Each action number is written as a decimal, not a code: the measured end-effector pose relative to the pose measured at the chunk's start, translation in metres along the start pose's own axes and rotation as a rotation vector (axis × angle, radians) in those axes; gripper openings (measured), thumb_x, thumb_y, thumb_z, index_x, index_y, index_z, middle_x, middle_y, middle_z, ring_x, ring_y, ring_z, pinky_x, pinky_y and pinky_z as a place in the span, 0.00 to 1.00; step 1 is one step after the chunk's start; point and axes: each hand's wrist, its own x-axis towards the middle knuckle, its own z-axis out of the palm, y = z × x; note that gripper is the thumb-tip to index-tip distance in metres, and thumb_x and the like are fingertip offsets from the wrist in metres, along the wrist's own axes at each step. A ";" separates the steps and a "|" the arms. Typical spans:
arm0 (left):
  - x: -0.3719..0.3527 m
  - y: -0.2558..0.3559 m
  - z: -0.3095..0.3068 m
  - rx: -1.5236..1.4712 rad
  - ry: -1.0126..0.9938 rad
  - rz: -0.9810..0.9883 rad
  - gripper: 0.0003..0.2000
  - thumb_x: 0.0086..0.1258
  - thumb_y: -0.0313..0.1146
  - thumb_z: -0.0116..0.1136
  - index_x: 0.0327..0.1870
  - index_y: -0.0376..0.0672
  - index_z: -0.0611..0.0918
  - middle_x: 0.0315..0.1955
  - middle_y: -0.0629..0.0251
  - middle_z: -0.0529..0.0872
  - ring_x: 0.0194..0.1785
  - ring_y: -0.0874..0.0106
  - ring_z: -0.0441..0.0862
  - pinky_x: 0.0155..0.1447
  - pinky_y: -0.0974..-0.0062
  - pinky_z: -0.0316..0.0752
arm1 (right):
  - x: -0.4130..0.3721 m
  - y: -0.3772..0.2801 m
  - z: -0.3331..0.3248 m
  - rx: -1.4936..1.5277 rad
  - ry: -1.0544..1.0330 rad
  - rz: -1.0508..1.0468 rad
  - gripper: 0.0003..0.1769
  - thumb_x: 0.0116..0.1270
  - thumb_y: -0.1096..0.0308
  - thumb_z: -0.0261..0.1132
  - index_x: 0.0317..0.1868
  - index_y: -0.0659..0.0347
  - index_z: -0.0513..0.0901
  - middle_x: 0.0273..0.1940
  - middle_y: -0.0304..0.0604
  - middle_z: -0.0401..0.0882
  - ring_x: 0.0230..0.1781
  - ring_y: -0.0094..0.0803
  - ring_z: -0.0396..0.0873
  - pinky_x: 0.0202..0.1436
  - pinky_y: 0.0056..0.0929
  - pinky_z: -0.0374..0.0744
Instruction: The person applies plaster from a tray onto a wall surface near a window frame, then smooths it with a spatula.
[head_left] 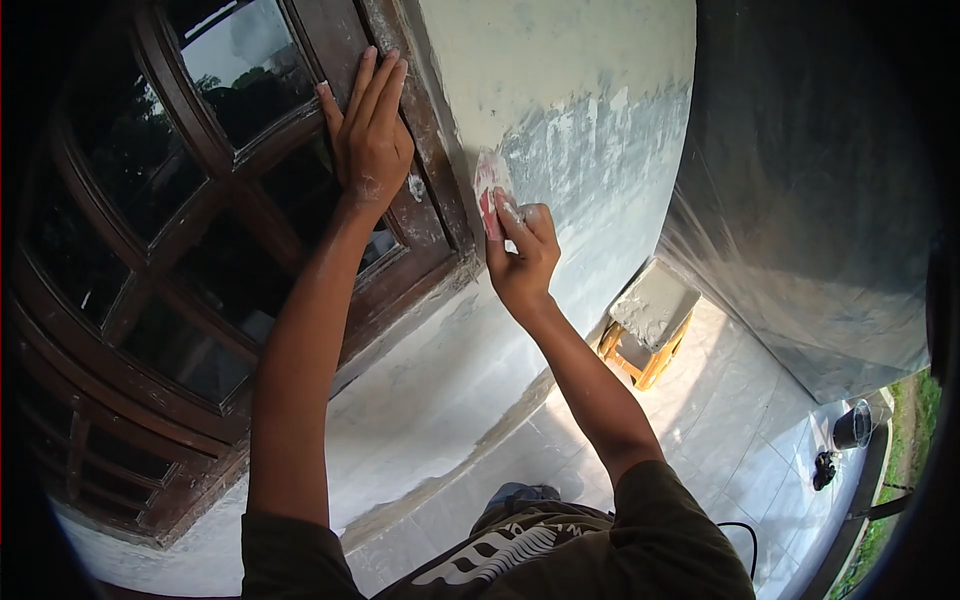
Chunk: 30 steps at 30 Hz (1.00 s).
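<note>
My left hand [374, 140] lies flat against the brown wooden window frame [420, 140], its fingers stretched upward and a little apart. In my right hand [522, 240] is a small scraper [490, 190], red and smeared with white paste. The scraper's blade touches the wall [600, 150] just right of the window frame. White smears also show on the fingers of my right hand. Around the scraper the wall is cream above and patchy grey-white to the right.
Below right, a tray of pale paste [655, 303] rests on a wooden stool [652, 368]. Dark plastic sheeting [800, 200] hangs at the right. A dark bucket [852, 426] stands on the tiled floor [720, 440] near a black object [824, 470].
</note>
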 end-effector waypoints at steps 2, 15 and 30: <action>0.001 0.001 0.000 0.012 -0.012 -0.001 0.24 0.71 0.19 0.44 0.68 0.45 0.77 0.67 0.68 0.79 0.77 0.65 0.67 0.76 0.30 0.37 | 0.023 0.005 0.009 -0.044 0.065 -0.005 0.24 0.54 0.83 0.69 0.54 0.65 0.85 0.39 0.47 0.80 0.38 0.43 0.76 0.41 0.36 0.76; 0.002 0.001 0.001 0.121 -0.111 0.037 0.22 0.70 0.23 0.49 0.63 0.49 0.82 0.66 0.73 0.80 0.76 0.70 0.69 0.77 0.33 0.37 | -0.056 -0.021 0.019 0.057 -0.050 0.067 0.24 0.54 0.84 0.71 0.54 0.66 0.85 0.35 0.45 0.81 0.33 0.37 0.76 0.35 0.31 0.76; 0.002 0.003 0.000 0.124 -0.142 0.042 0.23 0.68 0.21 0.50 0.62 0.50 0.82 0.65 0.76 0.81 0.75 0.70 0.70 0.78 0.33 0.37 | -0.055 -0.018 0.031 -0.049 -0.155 0.071 0.32 0.49 0.79 0.71 0.59 0.66 0.82 0.39 0.48 0.78 0.42 0.47 0.77 0.45 0.41 0.75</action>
